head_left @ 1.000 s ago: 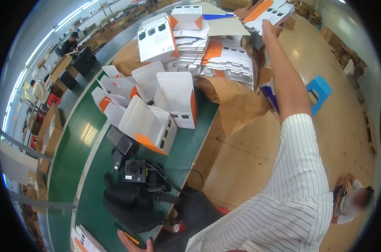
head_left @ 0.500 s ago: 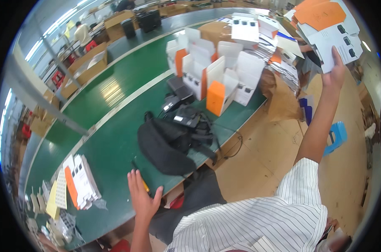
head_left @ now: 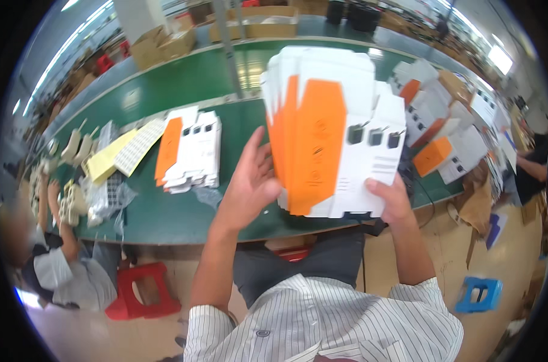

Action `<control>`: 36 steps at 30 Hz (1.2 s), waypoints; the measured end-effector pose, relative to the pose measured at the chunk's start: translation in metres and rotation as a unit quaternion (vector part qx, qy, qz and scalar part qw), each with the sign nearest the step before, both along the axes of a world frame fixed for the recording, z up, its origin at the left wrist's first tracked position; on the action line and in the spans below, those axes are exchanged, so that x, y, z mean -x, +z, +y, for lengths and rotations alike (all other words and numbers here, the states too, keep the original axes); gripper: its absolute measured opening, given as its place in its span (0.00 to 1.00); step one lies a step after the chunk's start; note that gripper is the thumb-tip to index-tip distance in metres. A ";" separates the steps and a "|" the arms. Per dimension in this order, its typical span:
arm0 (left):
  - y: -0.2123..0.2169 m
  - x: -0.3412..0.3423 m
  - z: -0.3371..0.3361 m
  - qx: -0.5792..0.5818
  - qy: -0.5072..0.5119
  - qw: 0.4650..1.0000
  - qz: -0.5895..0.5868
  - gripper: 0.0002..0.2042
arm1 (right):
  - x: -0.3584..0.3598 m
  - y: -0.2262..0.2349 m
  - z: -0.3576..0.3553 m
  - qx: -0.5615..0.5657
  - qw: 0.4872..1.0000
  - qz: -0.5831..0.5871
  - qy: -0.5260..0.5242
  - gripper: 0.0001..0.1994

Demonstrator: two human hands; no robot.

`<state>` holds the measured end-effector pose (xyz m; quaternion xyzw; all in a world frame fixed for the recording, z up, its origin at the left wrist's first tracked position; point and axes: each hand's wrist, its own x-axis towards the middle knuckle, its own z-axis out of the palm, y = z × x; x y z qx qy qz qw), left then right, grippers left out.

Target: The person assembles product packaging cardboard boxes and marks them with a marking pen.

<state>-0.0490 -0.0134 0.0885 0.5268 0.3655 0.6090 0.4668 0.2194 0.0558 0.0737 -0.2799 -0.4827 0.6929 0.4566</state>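
A thick stack of flat, unfolded cardboard boxes (head_left: 359,166), white with orange panels and small dark product pictures, is held up above the table before me. My right hand (head_left: 394,200) grips its lower right corner, thumb on the front and fingers behind. Beside the stack's left edge is my left hand (head_left: 246,190), fingers apart and palm toward the cardboard; its thumb is at the lower left corner, and I cannot tell how firmly it touches. A smaller pile of the same flat boxes (head_left: 200,151) lies on the green table (head_left: 243,226) to the left.
Sheets of round stickers (head_left: 142,143) and a yellow sheet (head_left: 106,161) lie left of the pile, near plastic bags and beige devices (head_left: 73,204). Erected boxes (head_left: 434,154) stand at the right. A co-worker sits at left; a red stool (head_left: 142,291) and blue stool (head_left: 480,295) are on the floor.
My right hand has brought the stack of flat boxes from the far right to in front of me. My left hand has left the table's edge and come up beside it. The view has turned left.
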 end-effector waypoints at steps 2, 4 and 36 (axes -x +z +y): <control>0.010 0.005 0.000 -0.010 0.066 0.998 0.020 0.37 | 0.028 -0.013 -0.001 -0.074 0.994 -0.061 0.057 0.25; 0.004 0.013 -0.001 0.017 0.143 0.989 0.035 0.33 | 0.047 -0.025 -0.001 -0.116 0.986 -0.076 0.088 0.24; -0.073 0.025 -0.016 -0.159 0.258 0.950 0.073 0.55 | 0.107 -0.055 0.013 -0.134 0.979 0.030 0.148 0.60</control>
